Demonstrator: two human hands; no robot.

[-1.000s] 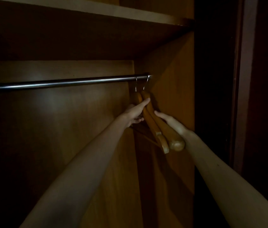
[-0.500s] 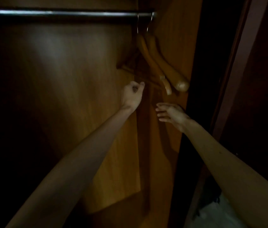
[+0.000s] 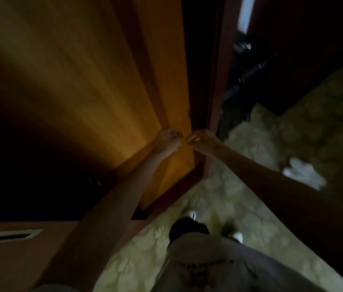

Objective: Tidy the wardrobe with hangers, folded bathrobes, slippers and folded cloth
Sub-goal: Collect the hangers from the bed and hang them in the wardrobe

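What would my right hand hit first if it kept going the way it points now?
Probably the left hand: the right hand points toward it, fingertips nearly touching. Beyond lies the wardrobe's orange inner panel. The picture is blurred, so depth is unclear.

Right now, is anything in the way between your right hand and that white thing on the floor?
Nothing visible: only bare carpet lies between the right hand and the blurry white thing.

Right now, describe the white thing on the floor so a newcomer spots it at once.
Start at the orange-lit wardrobe panel, then go right past its dark red frame onto the patterned carpet. Just beyond the right forearm lies a blurred white bundle. It is the only bright white patch there; what it is cannot be told.
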